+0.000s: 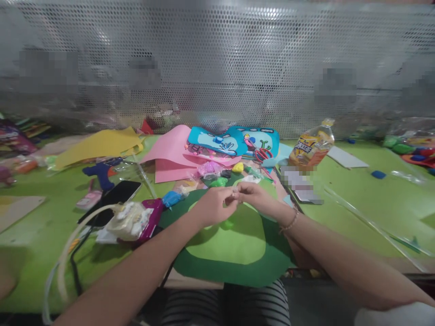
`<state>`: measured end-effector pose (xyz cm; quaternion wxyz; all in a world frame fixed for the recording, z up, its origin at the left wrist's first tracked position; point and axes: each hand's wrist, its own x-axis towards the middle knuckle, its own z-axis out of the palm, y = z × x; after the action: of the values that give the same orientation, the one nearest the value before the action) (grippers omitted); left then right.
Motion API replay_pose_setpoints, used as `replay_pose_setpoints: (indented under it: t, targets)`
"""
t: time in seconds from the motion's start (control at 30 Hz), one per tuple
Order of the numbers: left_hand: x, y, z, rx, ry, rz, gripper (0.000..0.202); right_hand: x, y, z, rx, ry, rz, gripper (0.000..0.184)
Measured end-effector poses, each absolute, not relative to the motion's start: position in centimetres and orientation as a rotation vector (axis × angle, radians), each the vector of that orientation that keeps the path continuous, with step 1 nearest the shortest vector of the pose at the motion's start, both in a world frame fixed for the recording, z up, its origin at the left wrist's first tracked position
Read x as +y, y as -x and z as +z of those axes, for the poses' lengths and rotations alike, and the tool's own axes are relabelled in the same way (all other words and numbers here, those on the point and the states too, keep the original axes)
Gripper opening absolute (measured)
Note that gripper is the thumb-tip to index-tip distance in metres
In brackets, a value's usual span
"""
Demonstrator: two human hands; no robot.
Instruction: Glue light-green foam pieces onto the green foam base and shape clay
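My left hand (215, 204) and my right hand (255, 195) meet fingertip to fingertip above a dark green foam sheet (234, 265) with a light green shape (231, 242) on it. Both hands are closed in a pinch on a tiny pale piece (235, 192) that I cannot make out. A beaded bracelet (290, 222) circles my right wrist. Small lumps of clay, yellow (238, 167), green (218, 182) and blue (172, 198), lie just beyond my hands.
On the green table: pink (170, 156) and yellow (102, 144) foam sheets, a blue glue gun (101, 173), a black phone (113, 199), red-handled scissors (263, 155), a snack bag (311, 147), a blue printed pouch (234, 139). A perforated metal screen (217, 68) closes off the back.
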<state>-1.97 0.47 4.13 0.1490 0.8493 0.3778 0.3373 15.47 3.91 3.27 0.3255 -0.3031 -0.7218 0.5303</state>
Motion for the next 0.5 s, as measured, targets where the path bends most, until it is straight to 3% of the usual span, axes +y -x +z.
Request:
replay_pose_setpoints:
  t: [0.2,0.5]
  targets:
    - [0.4,2.0,3.6,1.153,-2.390,0.960,0.026,3.9,-15.4,3.5,-1.923,0.731,1.348,0.036]
    - [0.9,0.8,3.5,0.928,-1.435,1.101,0.023,3.7,-15.4,3.5,-1.698,0.688,1.576,0.028]
